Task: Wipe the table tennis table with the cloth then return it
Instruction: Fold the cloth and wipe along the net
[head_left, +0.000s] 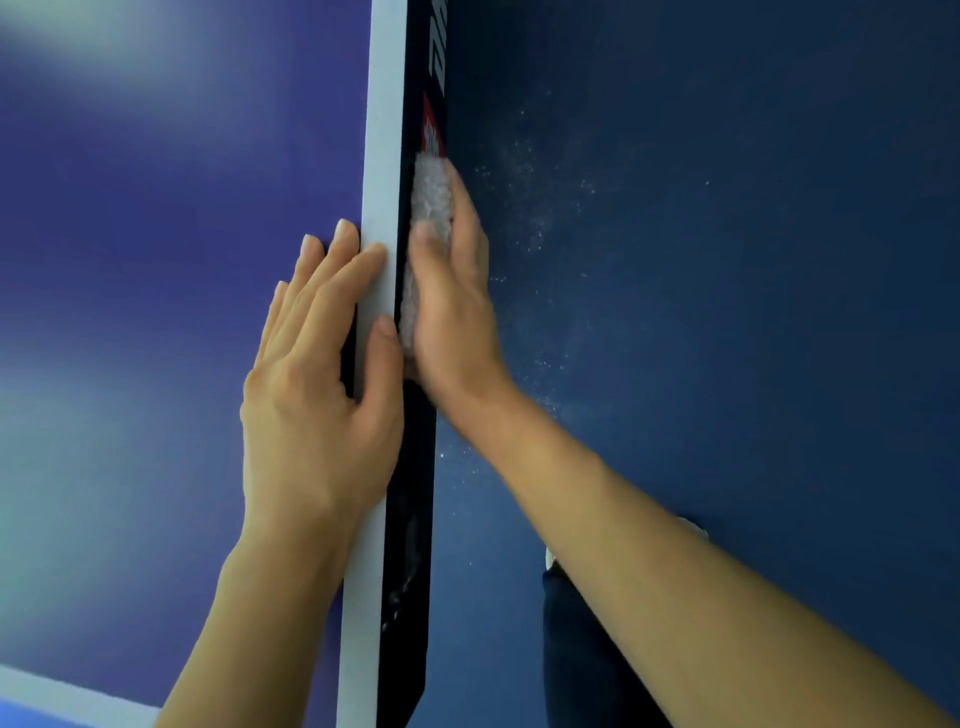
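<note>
Mid-wipe, the right hand (457, 312) clasped the pale grey nubbly cloth (430, 197) against the black side rim (414, 519) of the blue table (156, 208), left hand (311, 415) flat on top — next, likely, a steady slide along it.

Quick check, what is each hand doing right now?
Left hand: open, straight fingers resting flat on the table top at its white edge line.
Right hand: grips the cloth, pressing it against the table's dark side edge.
</note>
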